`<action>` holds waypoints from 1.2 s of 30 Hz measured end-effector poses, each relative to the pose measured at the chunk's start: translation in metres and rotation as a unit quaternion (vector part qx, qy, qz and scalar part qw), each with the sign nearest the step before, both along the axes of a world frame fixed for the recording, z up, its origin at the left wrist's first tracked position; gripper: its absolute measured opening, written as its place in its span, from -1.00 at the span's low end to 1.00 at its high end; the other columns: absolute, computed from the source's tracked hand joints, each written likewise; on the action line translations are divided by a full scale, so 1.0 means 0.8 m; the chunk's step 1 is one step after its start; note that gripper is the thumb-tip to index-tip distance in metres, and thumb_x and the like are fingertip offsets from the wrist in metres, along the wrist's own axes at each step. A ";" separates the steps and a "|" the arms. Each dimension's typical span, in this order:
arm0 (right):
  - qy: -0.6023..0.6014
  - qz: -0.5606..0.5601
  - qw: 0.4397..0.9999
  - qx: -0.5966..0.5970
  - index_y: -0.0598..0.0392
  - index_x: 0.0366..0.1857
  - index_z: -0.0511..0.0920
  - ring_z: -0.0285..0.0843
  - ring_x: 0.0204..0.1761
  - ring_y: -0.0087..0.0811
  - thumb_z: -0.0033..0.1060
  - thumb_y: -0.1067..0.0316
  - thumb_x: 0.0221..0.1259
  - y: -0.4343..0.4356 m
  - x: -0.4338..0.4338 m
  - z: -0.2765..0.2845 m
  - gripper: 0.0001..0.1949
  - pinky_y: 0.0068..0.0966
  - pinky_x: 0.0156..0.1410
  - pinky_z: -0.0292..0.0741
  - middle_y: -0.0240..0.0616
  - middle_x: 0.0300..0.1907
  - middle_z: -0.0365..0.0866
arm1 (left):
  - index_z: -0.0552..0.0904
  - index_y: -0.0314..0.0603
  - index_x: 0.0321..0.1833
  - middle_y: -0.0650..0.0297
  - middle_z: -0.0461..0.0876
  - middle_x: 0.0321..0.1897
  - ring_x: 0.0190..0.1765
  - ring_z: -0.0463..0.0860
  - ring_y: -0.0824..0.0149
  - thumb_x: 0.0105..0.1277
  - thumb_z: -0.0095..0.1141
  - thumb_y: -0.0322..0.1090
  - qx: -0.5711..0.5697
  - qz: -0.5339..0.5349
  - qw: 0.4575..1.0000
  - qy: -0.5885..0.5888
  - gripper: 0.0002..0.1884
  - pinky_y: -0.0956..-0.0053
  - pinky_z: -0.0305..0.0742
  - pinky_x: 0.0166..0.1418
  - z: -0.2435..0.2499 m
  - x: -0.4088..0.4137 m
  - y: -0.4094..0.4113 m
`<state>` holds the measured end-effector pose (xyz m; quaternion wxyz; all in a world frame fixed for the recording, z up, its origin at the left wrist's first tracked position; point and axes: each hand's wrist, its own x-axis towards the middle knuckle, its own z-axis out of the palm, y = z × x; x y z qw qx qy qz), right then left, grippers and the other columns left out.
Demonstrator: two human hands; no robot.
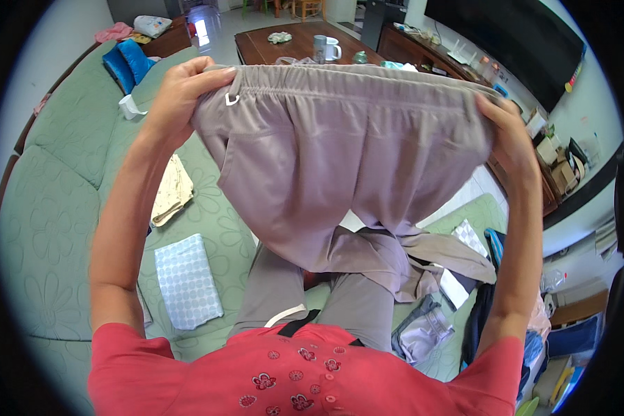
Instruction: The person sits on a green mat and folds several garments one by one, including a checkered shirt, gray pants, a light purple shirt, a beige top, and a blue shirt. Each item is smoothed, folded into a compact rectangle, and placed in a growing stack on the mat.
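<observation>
A pair of grey trousers (322, 151) with an elastic waistband is stretched out between my two hands. My left hand (187, 93) grips one end of the waistband, its thumb lying over the edge near a small white loop. At the other end my right hand (507, 122) pinches the waistband, with some fingers hidden behind the cloth. The trouser legs hang down, and their lower parts drape over my lap and the sofa on the right. Beside my left thigh lies a folded light-blue dotted cloth (188, 281). A folded cream patterned cloth (171, 191) rests beyond it.
The green sofa (52, 218) surrounds me on the left. Folded grey clothing (425, 333) and dark garments (479, 322) lie at my right. Ahead stands a wooden coffee table (260, 47) bearing a white mug (333, 49). A toilet roll (128, 107) sits near blue cushions (130, 62).
</observation>
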<state>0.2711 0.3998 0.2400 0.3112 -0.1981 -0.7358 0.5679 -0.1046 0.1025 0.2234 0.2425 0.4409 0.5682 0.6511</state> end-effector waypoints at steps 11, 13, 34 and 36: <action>-0.006 -0.202 0.887 0.416 0.25 -0.45 0.74 0.74 -0.30 0.08 0.17 0.29 0.17 -0.090 -0.154 -0.041 -0.76 -0.12 -0.07 0.65 0.20 -0.41 0.68 | 0.64 -0.23 -0.16 0.39 0.64 -0.41 -0.43 0.56 0.61 0.47 0.23 -0.29 -0.091 -0.002 0.995 0.028 -0.85 0.66 0.43 -0.41 -0.017 0.092 0.095; -0.031 -0.181 0.887 0.423 0.25 -0.37 0.72 0.72 -0.29 0.10 0.16 0.32 0.21 -0.114 -0.170 -0.062 -0.78 -0.10 -0.10 0.61 0.18 -0.39 0.67 | 0.64 -0.24 -0.09 0.39 0.64 -0.40 -0.44 0.57 0.61 0.50 0.19 -0.28 -0.089 -0.026 0.995 0.020 -0.84 0.66 0.44 -0.41 -0.021 0.119 0.098; -0.129 -0.160 0.893 0.401 0.15 -0.05 0.53 0.64 -0.20 0.04 0.25 0.58 -0.04 -0.155 -0.071 -0.309 -0.63 -0.09 -0.20 0.57 -0.05 -0.23 0.56 | 0.60 -0.28 0.18 0.25 0.71 0.02 0.06 0.70 0.41 0.40 0.22 -0.38 0.030 -0.055 0.998 0.020 -0.67 0.47 0.56 0.23 0.060 -0.037 0.107; -0.093 -0.211 0.870 0.436 0.14 -0.20 0.54 0.60 -0.32 -0.06 0.21 0.59 -0.12 -0.173 -0.074 -0.314 -0.70 -0.14 -0.32 0.53 -0.13 -0.38 0.48 | 0.60 -0.28 0.17 0.18 0.68 0.04 0.11 0.67 0.31 0.38 0.19 -0.40 0.096 0.008 0.995 -0.025 -0.68 0.37 0.54 0.31 0.081 -0.049 0.120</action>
